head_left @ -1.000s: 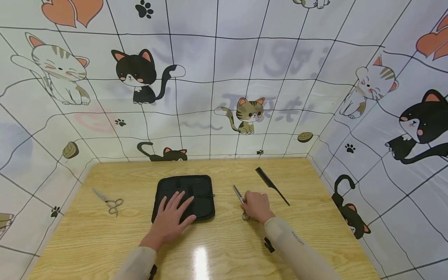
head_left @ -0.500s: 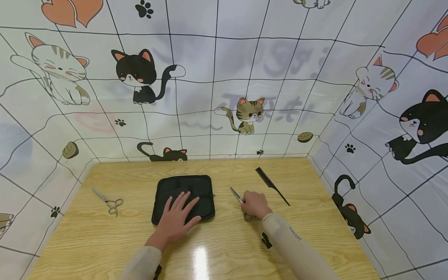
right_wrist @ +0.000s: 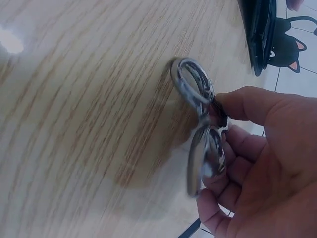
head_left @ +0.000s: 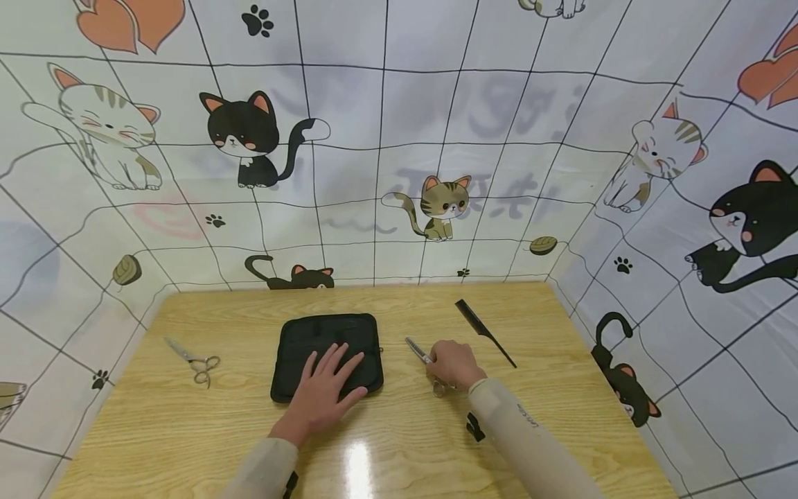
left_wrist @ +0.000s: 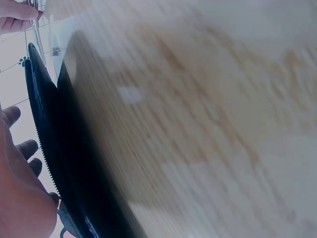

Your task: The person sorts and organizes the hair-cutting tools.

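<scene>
My right hand (head_left: pixel 458 364) grips a pair of metal hair scissors (right_wrist: pixel 198 106) low over the table. Their blades (head_left: pixel 416 348) point to the far left and the finger rings hang toward me. Left of them lies a black zip case (head_left: pixel 293 346), flat on the table. My left hand (head_left: pixel 324 398) is spread over its near half with straight fingers; how firmly it touches I cannot tell. In the left wrist view the case (left_wrist: pixel 54 134) shows edge-on, with a toothed zip along its rim. Another pair of scissors (head_left: pixel 201 366) lies at the left, apart from both hands.
A black tail comb (head_left: pixel 476 322) lies slantwise beyond the right hand. The wooden table (head_left: pixel 237 443) carries a bright reflection near the front. Cat-printed cloth walls (head_left: pixel 349 173) rise at the back and both sides.
My left hand has slid to the right across the black case. The scissors in my right hand have turned, their blade tips now lower and farther left. The case stays put.
</scene>
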The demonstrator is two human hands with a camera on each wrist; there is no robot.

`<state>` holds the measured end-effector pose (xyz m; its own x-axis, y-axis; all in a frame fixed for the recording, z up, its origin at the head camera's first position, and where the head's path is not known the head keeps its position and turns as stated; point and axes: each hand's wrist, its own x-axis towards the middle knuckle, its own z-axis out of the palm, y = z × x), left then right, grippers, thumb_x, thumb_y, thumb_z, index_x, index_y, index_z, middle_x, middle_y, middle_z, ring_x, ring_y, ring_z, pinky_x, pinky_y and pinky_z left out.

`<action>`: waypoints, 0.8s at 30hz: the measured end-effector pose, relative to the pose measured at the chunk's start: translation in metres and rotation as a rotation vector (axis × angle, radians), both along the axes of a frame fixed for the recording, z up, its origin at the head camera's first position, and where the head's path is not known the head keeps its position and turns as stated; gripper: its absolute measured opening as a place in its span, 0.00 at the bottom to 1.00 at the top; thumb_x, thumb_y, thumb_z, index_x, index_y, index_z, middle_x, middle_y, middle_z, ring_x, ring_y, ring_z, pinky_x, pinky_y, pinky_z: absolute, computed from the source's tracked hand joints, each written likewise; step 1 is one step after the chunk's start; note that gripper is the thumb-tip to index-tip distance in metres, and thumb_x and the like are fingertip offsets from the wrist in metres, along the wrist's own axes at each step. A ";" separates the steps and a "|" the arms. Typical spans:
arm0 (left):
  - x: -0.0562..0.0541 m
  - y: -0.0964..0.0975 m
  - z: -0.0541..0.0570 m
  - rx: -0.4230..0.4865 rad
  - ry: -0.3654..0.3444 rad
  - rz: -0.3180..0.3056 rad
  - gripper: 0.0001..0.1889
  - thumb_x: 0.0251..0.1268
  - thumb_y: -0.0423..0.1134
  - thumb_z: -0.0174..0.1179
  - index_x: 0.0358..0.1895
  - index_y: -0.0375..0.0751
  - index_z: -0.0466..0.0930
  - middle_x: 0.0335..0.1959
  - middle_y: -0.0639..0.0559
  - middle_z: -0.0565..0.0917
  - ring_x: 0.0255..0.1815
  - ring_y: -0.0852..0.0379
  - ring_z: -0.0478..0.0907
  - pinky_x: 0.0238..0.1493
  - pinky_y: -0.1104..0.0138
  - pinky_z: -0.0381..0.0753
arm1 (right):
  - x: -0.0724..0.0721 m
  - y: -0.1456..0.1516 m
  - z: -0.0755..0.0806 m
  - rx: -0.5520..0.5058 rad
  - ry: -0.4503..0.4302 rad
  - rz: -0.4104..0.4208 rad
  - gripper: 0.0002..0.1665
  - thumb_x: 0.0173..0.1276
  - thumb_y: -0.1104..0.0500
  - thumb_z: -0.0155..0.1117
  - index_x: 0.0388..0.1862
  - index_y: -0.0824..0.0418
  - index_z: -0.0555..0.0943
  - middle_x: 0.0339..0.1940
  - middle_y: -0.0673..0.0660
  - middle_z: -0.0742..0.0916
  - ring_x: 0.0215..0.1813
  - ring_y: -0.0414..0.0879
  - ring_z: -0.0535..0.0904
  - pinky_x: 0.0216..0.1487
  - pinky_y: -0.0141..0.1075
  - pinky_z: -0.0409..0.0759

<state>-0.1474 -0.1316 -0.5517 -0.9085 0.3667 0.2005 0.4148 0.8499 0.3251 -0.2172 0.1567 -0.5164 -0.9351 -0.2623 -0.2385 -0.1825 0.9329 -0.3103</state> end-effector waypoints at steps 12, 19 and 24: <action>0.000 0.011 0.005 -0.018 -0.030 -0.013 0.34 0.69 0.66 0.48 0.74 0.57 0.61 0.77 0.46 0.60 0.80 0.45 0.52 0.76 0.40 0.45 | -0.006 0.000 0.004 -0.182 -0.037 -0.052 0.15 0.64 0.55 0.66 0.17 0.56 0.83 0.11 0.44 0.76 0.17 0.39 0.66 0.21 0.32 0.61; -0.002 0.023 0.004 -0.016 0.022 -0.036 0.34 0.69 0.65 0.48 0.73 0.52 0.65 0.75 0.45 0.63 0.77 0.43 0.56 0.74 0.38 0.50 | -0.006 -0.008 0.007 -0.327 -0.025 -0.061 0.14 0.64 0.56 0.66 0.20 0.59 0.84 0.13 0.45 0.77 0.17 0.39 0.64 0.19 0.29 0.60; -0.005 0.032 0.006 -0.019 0.013 -0.033 0.34 0.69 0.64 0.49 0.73 0.51 0.65 0.75 0.46 0.65 0.78 0.45 0.57 0.75 0.40 0.50 | -0.005 -0.014 0.007 -0.372 0.010 -0.055 0.20 0.66 0.56 0.65 0.14 0.59 0.76 0.11 0.45 0.72 0.15 0.39 0.61 0.18 0.29 0.59</action>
<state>-0.1529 -0.0998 -0.5455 -0.8930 0.4006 0.2048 0.4471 0.8414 0.3035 -0.2221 0.1432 -0.5094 -0.9520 -0.2786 -0.1271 -0.1401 0.7655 -0.6280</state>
